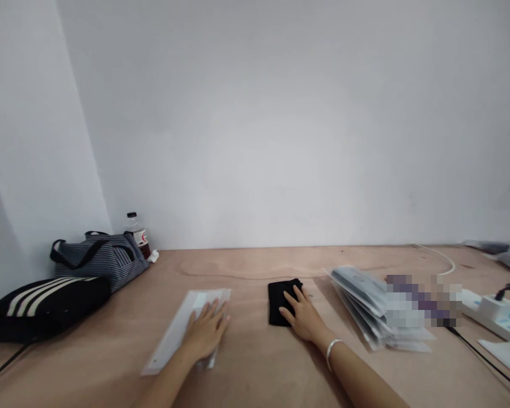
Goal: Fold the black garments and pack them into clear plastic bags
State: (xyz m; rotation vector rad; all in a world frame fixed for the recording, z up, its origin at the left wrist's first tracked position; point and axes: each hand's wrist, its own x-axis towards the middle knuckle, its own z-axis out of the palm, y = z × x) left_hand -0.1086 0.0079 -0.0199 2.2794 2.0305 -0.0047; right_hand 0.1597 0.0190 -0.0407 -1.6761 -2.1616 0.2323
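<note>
My left hand [206, 331] lies with spread fingers on a frosted plastic bag [170, 340], left of centre on the wooden table. The bag looks flat, and its lower right part is partly hidden under the hand. Right of centre, my right hand [304, 314] rests, fingers apart, on a folded black cloth [279, 300], covering its lower right part. A silver bracelet [332, 354] circles the right wrist. Further right is a stack of frosted plastic bags [359, 289] with dark and grey contents.
At the left are a black bag with white stripes [46, 306], a striped bag [104, 263], a bottle [141, 238] and crumpled tissue [153, 256]. A power strip [508, 323] with cables stands at the right. A wall [255, 124] rises behind the table [246, 379].
</note>
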